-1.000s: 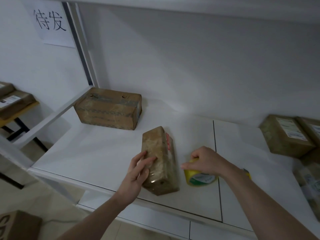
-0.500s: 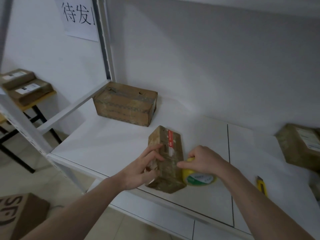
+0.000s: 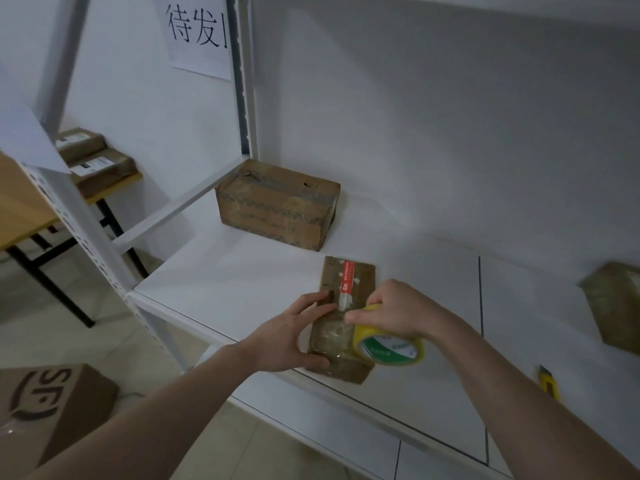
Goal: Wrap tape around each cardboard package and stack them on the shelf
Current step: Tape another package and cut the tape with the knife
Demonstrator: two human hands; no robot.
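Shelf [image 3: 242, 282]: white board of a white metal rack; on it you have a large taped carton [image 3: 277, 209] at the back left, the flat package [image 3: 341, 317] at the front edge, a yellow utility knife [image 3: 549, 382] to your right, and another brown package [image 3: 613, 303] at the far right.
Flat package axis: its long side runs from you toward the back wall, tilted slightly to the right.
Flat package look: worn brown cardboard, a red and white label strip along the top, shiny clear tape over the near half.
Left hand [image 3: 287, 337]: your fingers and thumb curl round the package's left edge and hold it down.
Right hand [image 3: 398, 310]: your fingers grip the yellow tape roll [image 3: 388, 348], which stands on edge against the package's right side.
Side table [image 3: 20, 209]: wooden, left of the rack, with two labelled parcels [image 3: 93, 161] stacked at its far end.
Floor: a brown SF-marked box [image 3: 45, 407] at lower left.
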